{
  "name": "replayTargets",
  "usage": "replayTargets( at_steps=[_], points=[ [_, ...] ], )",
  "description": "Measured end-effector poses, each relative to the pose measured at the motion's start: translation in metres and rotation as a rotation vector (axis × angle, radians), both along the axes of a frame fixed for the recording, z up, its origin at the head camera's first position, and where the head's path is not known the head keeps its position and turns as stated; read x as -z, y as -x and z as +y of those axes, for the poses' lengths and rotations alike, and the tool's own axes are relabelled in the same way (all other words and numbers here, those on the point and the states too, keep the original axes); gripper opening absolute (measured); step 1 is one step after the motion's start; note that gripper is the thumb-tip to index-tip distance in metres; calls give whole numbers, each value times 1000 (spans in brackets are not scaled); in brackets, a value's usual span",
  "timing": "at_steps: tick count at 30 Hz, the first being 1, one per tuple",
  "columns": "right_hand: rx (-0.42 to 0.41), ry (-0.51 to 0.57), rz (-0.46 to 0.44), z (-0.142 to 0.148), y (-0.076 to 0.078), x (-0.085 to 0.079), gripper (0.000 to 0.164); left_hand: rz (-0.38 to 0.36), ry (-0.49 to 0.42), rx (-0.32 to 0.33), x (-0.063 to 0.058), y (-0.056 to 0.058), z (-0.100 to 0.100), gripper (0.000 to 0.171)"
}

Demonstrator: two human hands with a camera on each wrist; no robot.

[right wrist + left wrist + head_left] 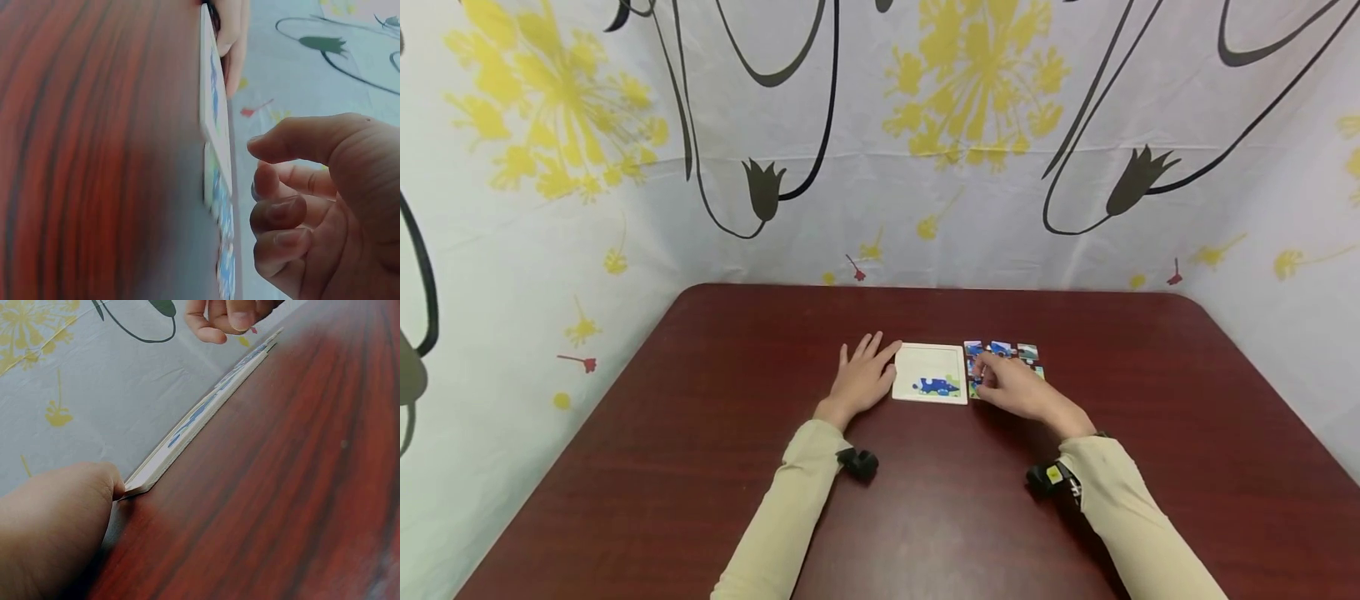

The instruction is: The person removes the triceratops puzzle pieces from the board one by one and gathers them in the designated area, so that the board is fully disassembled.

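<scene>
A shallow white puzzle board (925, 360) lies flat on the table, with joined blue puzzle pieces (937, 386) at its lower right. My left hand (861, 379) rests at the board's left edge, fingers spread and extended; in the left wrist view its thumb touches the board's corner. Loose puzzle pieces (1028, 352) lie in rows right beside the board. Over them hovers my right hand (1018, 387), hiding some. The right wrist view shows that hand's fingers (281, 212) loosely bent, a gap between thumb and index fingertip, and nothing visible in it.
The dark red wooden table (737, 358) has rounded far corners. Behind it hangs a pale cloth (865, 200) with yellow flowers and dark stems. Black wrist cameras (859, 464) are strapped at both sleeve cuffs.
</scene>
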State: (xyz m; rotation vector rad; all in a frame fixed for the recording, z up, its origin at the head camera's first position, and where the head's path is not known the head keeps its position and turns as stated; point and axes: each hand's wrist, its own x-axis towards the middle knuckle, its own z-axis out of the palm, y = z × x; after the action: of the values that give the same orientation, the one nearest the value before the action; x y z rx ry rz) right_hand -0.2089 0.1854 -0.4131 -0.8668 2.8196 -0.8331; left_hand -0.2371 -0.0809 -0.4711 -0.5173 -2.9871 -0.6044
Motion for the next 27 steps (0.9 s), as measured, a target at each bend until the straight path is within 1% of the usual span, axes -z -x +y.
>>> replayTargets(
  at_steps=[3, 6, 10, 12, 14, 18, 21, 24, 27],
  points=[
    [-42, 17, -8, -9, -2, -2, 14, -11, -1, 10, 1, -1, 1, 48],
    [-63, 8, -31, -20, -3, -2, 18, -16, -9, 12, 1, -2, 1, 48],
    [-62, -72, -42, -35, 2, 1, 25, -7, -29, 12, 1, -2, 3, 47],
    [-56, -119, -62, -40, 4, 3, 27, -20, -23, 12, 1, -2, 3, 48],
    [-51, -136, -77, -44, 6, 5, 27, -27, -22, 13, 0, -2, 2, 48],
    [-47, -95, -71, -45, 8, 5, 25, -11, -27, 6, -3, -1, 1, 47],
    [-62, -57, -80, -45, 10, 4, 24, -4, -22, 5, -5, -1, -1, 47],
    [-62, -41, -107, -45, 11, 6, 24, -12, -18, 6, -4, -1, -2, 47],
    [-64, -31, -108, -45, 12, 7, 24, -8, -17, 2, -3, 0, -2, 47]
  ],
)
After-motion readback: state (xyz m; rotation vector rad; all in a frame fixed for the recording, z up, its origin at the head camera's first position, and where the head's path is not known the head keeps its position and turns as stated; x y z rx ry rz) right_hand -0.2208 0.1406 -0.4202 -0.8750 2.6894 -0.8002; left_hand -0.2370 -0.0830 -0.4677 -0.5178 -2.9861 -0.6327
